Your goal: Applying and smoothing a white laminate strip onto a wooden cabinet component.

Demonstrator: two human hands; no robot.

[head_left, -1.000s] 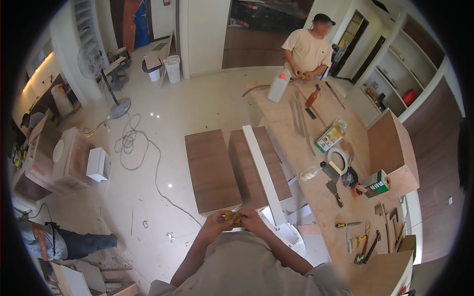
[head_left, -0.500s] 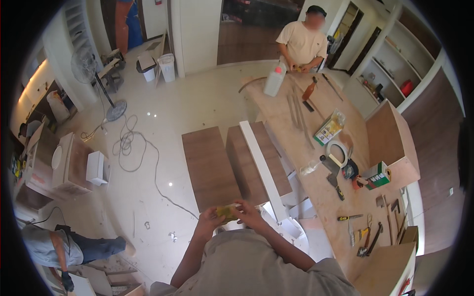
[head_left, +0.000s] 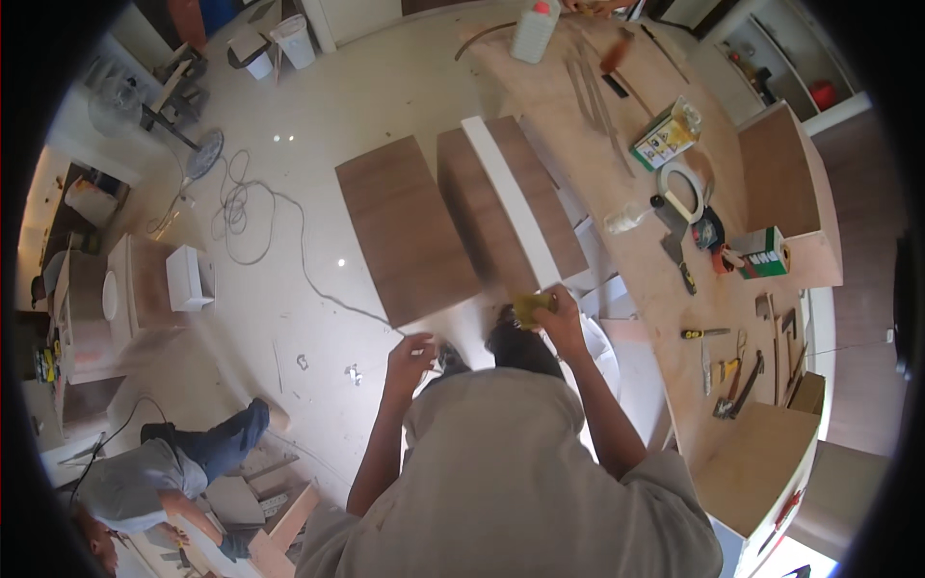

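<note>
Head view, looking down past the grey shirt. I have two bare hands in sight, well apart.

Right hand [head_left: 562, 320]: fingers closed on a yellowish block [head_left: 530, 309], gripped at its right side and projecting leftward; its outline is blurred, so I cannot tell its exact kind. In the view it sits just below the near end of a white strip [head_left: 501, 183]; I cannot tell whether they touch.

Left hand [head_left: 409, 364]: fingers loosely curled, part open, with a gap at the thumb; I see nothing held. It appears near the lower edge of the left brown box [head_left: 405, 231].

The right brown box [head_left: 549, 202] stands beside the left one on the pale floor [head_left: 376, 106], the white strip lying lengthwise along its top. A grey cable [head_left: 303, 250] runs in loops to the left.

Surface [head_left: 660, 318] at right: I note a jug with a pink cap [head_left: 535, 34] toward the far end, a roll of tape [head_left: 698, 204], a green-and-white tin [head_left: 764, 252], and a screwdriver [head_left: 703, 333] near a hammer [head_left: 744, 385].

Lower left: another person in grey [head_left: 145, 482] bends over wooden pieces.
</note>
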